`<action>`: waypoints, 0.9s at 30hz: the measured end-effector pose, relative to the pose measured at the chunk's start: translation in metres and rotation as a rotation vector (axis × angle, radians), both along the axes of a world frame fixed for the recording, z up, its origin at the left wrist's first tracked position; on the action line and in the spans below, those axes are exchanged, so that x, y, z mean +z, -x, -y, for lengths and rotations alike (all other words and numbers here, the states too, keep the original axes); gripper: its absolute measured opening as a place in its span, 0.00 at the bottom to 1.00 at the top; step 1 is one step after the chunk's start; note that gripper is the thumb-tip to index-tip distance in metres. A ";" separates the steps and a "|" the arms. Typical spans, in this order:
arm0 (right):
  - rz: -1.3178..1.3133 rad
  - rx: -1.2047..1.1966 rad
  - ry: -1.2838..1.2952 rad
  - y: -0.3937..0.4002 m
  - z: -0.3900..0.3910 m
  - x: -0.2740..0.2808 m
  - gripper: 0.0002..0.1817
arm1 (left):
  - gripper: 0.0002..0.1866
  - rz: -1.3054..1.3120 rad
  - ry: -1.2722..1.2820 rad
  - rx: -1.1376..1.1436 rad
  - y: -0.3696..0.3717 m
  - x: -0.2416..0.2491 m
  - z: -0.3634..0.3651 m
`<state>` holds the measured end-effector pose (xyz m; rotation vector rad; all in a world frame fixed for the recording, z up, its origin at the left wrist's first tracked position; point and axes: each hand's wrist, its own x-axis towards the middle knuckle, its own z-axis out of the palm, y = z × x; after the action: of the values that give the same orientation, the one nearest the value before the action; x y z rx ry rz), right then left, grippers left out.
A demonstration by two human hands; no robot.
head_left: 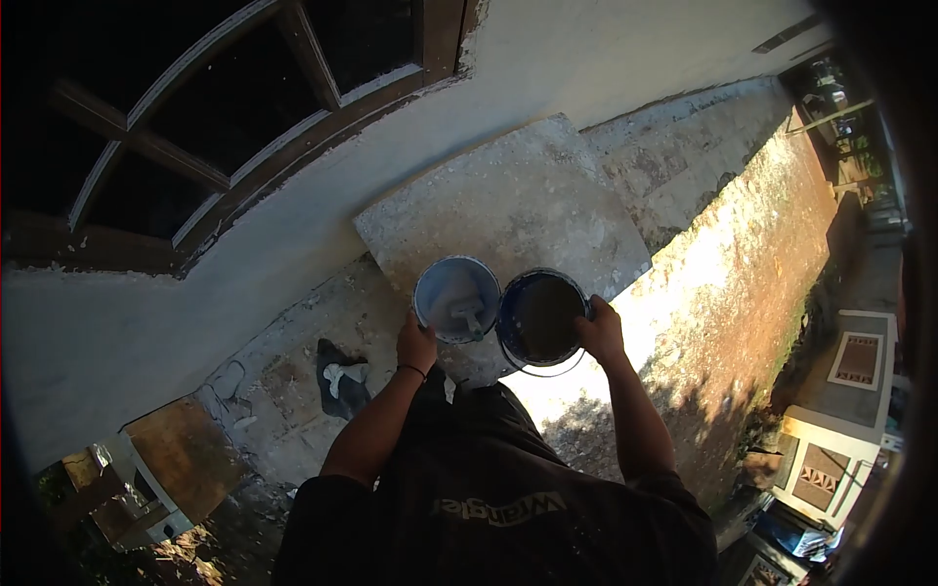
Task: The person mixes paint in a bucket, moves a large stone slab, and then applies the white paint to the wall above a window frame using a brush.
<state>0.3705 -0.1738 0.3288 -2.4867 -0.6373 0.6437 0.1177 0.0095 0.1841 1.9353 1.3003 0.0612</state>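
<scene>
My left hand [415, 344] is wrapped around the side of a pale-lined bucket [440, 276], a dark cord around that wrist. Inside this bucket rests a paintbrush [469, 314], its handle toward me, with whitish paint about it. A dark bucket [512, 305] stands right beside it, rim against rim. My right hand [600, 334] grips its right edge, thumb over the rim. Brownish-grey contents show in its bottom, and its wire handle [547, 373] hangs down on my side. Both buckets are in front of my waist.
Beyond the buckets a paint-spotted board [489, 200] lies along the whitewashed wall [606, 59]. A brown-framed window [283, 166] is at upper left. Dark cloth with a white scrap [344, 376] lies on the ground at left, near a rusty-topped box [186, 454]. Sunlit dirt [723, 283] stretches right.
</scene>
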 end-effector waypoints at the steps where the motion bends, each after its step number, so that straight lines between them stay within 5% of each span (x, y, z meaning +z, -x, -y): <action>1: 0.001 0.001 0.007 -0.001 -0.002 0.000 0.14 | 0.23 0.001 0.007 0.001 0.001 -0.003 -0.001; 7: 0.028 -0.025 0.003 -0.006 -0.012 0.001 0.13 | 0.17 0.114 -0.043 -0.007 -0.003 0.001 -0.008; 27: 0.052 0.005 0.052 0.009 -0.050 0.013 0.14 | 0.30 0.121 -0.028 -0.122 -0.005 -0.003 -0.018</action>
<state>0.3610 -0.1239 0.3417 -2.5579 -0.6548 0.6062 0.1226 0.0276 0.1812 1.9987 1.1058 0.1335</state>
